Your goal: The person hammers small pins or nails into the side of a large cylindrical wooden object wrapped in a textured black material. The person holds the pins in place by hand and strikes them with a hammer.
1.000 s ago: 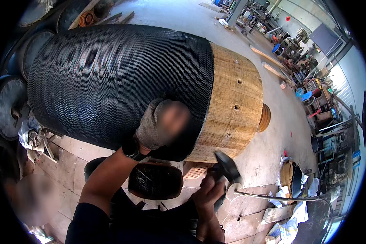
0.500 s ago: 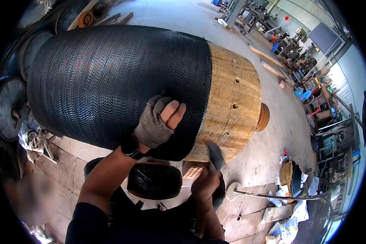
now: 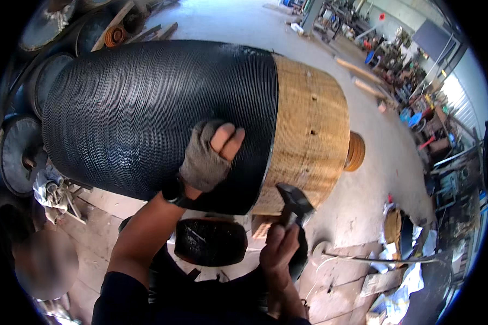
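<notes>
A large drum (image 3: pixel 119 108) lies crosswise before me, wound in ridged black material, with bare pale wood (image 3: pixel 303 135) at its right end and holes along it. My left hand (image 3: pixel 209 157), in a grey fingerless glove, rests on the black surface near the wood; its fingers are curled, and what they hold, if anything, is hidden. A dark watch sits on that wrist. My right hand (image 3: pixel 279 249) grips a hammer (image 3: pixel 294 201) by the handle, its head over the lower edge of the wooden end.
Stacked reels (image 3: pixel 19 154) line the left. Below the drum are a black oblong object (image 3: pixel 210 241) and a perforated brick (image 3: pixel 263 227). A metal rod (image 3: pixel 379 259), sacking (image 3: pixel 401 292) and planks (image 3: pixel 363 76) lie on the floor at right. Machinery (image 3: pixel 396 59) crowds the back right.
The hammer head swung leftward half a second ago and now sits a little higher than a second ago. My left hand has shifted slightly up the drum; the whole view has shifted slightly.
</notes>
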{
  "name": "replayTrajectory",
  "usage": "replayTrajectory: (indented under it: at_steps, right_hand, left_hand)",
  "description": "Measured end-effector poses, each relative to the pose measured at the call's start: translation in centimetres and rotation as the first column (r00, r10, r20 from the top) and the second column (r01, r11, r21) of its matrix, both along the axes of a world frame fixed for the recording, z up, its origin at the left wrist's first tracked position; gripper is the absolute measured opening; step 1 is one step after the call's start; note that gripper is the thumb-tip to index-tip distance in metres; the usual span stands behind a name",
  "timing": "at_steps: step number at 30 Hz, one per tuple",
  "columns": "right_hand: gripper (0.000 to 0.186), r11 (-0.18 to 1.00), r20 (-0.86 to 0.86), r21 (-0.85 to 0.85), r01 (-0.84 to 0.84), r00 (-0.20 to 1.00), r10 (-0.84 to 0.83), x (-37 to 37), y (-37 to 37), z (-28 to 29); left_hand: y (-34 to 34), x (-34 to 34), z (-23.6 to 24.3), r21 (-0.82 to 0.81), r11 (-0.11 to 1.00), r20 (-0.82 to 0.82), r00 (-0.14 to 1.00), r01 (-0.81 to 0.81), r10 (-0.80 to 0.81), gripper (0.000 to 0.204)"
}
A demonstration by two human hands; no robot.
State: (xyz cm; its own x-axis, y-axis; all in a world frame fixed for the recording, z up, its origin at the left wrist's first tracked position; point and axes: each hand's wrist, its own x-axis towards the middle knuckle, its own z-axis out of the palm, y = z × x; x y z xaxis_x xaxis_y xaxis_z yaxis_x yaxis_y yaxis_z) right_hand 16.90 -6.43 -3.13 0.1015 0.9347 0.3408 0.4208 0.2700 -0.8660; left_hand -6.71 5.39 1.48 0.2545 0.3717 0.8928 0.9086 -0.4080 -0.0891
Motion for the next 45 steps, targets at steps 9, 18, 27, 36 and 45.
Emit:
replayTrajectory:
  at_steps: [9, 18, 27, 36, 45]
  right_hand:
    - [0.02, 0.998, 0.222, -0.016, 0.059, 0.974, -0.054, 0.8, 0.8, -4.1]
    - [0.017, 0.995, 0.157, -0.094, -0.011, 0.987, 0.025, 1.9, 0.3, -5.0]
    - [0.015, 0.997, 0.134, -0.074, -0.028, 0.99, 0.037, 1.7, 0.1, -4.5]
    - [0.016, 1.0, 0.13, -0.008, -0.019, 0.991, 0.02, 1.2, -0.7, -3.4]
    - [0.021, 1.0, 0.165, -0.002, -0.024, 0.986, 0.024, 1.1, -0.8, -2.7]
  left_hand:
    - [0.8, 0.0, 2.0, -0.009, 0.99, -0.054, 0.989, -0.139, 0.138, 0.045]
    - [-5.7, 7.6, -4.1, -0.198, 0.93, 0.248, 0.934, 0.309, -0.257, 0.045]
    - [-6.0, 7.2, -3.3, -0.37, 0.894, 0.191, 0.962, 0.253, -0.193, 0.049]
    - [-5.0, 9.4, -3.7, -0.44, 0.89, 0.245, 0.969, 0.12, -0.009, 0.066]
    - [-5.5, 9.9, -3.8, -0.443, 0.889, 0.244, 0.97, 0.117, -0.006, 0.076]
